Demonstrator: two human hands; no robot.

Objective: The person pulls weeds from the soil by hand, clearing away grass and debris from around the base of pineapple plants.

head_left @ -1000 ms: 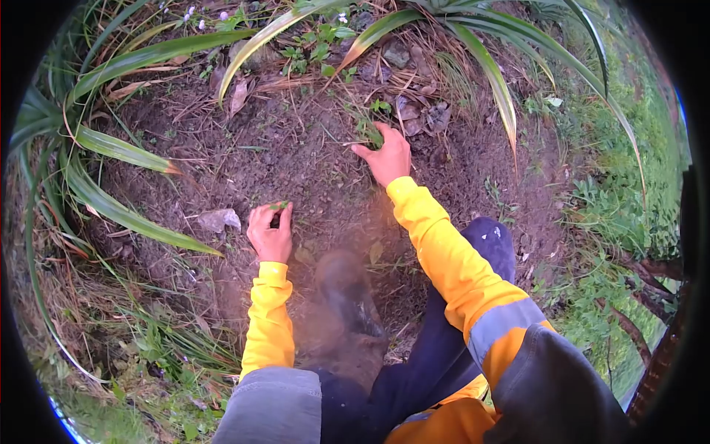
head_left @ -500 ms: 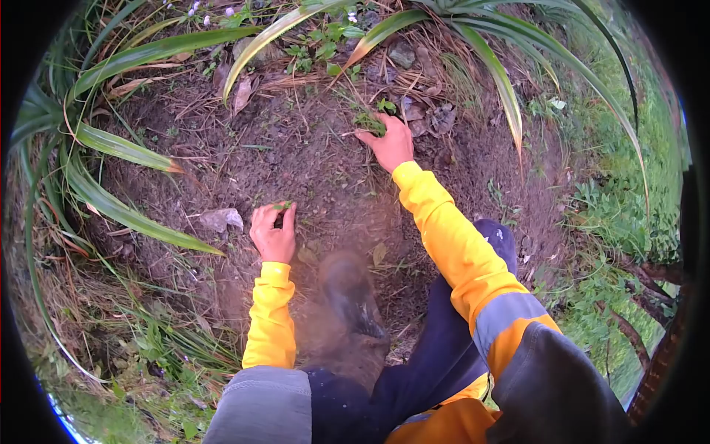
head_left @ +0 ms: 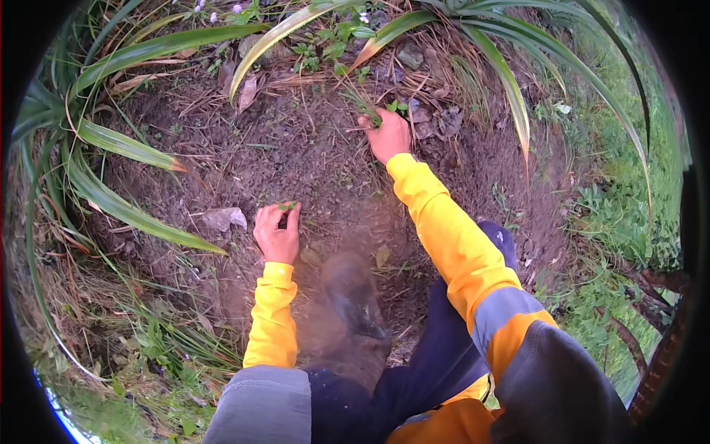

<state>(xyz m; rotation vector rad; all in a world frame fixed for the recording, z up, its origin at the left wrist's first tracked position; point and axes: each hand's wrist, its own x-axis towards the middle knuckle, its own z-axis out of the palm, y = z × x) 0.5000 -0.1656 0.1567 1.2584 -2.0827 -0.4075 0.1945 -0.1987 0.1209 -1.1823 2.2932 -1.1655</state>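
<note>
Low over the bare soil (head_left: 296,163), my left hand (head_left: 277,233) has its fingers curled around a small bit of green leaf (head_left: 288,206) at the fingertips. A pale dry leaf (head_left: 224,218) lies just to its left. Farther forward and to the right, my right hand (head_left: 387,136) is closed on a tuft of green weeds (head_left: 373,116), with thumb and fingers pressed together. Small green leaves (head_left: 398,106) and dark dry leaves (head_left: 446,120) lie right beside that hand.
Long spiky-leaved plants arch in at the left (head_left: 122,144) and the top right (head_left: 492,63). My boot (head_left: 351,296) stands between my arms. Branches (head_left: 629,337) and green undergrowth (head_left: 614,222) are at the right.
My right hand has moved slightly left and closed on the green tuft, which now stands more upright between the fingers. The left hand has barely moved.
</note>
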